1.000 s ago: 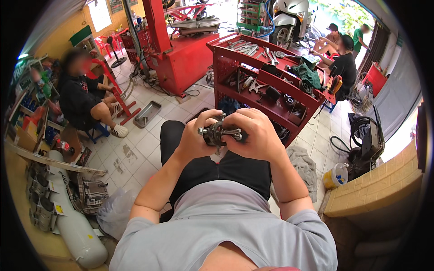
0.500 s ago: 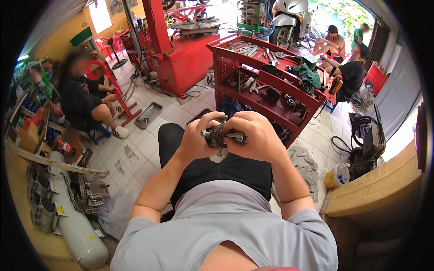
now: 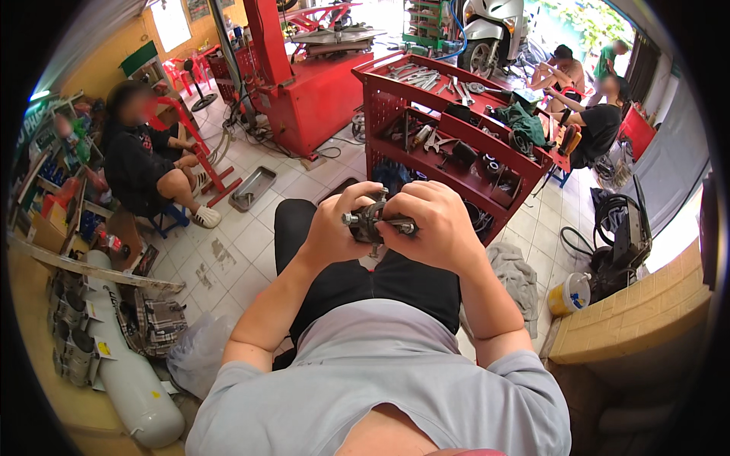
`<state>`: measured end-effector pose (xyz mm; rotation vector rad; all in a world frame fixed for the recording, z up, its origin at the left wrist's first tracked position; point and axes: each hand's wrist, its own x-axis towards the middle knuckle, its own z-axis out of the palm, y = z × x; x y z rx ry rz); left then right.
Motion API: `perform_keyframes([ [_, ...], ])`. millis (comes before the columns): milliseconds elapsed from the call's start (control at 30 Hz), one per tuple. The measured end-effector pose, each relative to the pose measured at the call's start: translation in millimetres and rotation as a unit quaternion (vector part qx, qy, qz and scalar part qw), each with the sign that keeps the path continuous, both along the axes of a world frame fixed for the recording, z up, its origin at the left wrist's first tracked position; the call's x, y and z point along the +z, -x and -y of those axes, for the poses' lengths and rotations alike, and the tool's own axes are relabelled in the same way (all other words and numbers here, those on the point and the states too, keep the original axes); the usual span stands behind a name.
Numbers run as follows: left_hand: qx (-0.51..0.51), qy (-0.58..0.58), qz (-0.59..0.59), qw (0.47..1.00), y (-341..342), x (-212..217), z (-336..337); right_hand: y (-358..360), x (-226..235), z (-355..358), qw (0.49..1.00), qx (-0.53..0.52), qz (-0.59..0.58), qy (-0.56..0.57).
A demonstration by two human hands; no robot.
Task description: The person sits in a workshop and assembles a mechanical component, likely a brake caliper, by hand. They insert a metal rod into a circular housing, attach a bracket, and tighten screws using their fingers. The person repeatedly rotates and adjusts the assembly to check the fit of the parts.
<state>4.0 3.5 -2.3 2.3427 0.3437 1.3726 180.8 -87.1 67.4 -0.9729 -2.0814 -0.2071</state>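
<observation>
At the centre of the frame both hands hold a small dark metal part [image 3: 374,223] above the person's lap. The left hand [image 3: 334,228] has its fingers closed round the part's left end; the right hand [image 3: 430,224] has its fingers curled over the right end. Just behind them stands a red tool cart [image 3: 456,129]. A yellow bucket [image 3: 569,292] sits on the floor at right.
</observation>
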Motion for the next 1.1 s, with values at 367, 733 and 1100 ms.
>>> perform_keyframes([
  [367, -0.003, -0.012, 0.01, 1.0, -1.6, -0.2, -0.7, -0.1, 2.4, 2.7, 0.999, -0.036, 0.03, 0.019],
  [733, -0.001, -0.021, -0.002, 1.0, -1.2, -2.1, -1.7, -1.4, 5.4, 6.8, 0.997, -0.044, 0.06, 0.028],
  [1100, 0.008, -0.031, -0.007, 0.999, -0.7, -2.1, -1.6, -1.8, 5.8, 5.2, 0.998, -0.01, 0.049, 0.027],
])
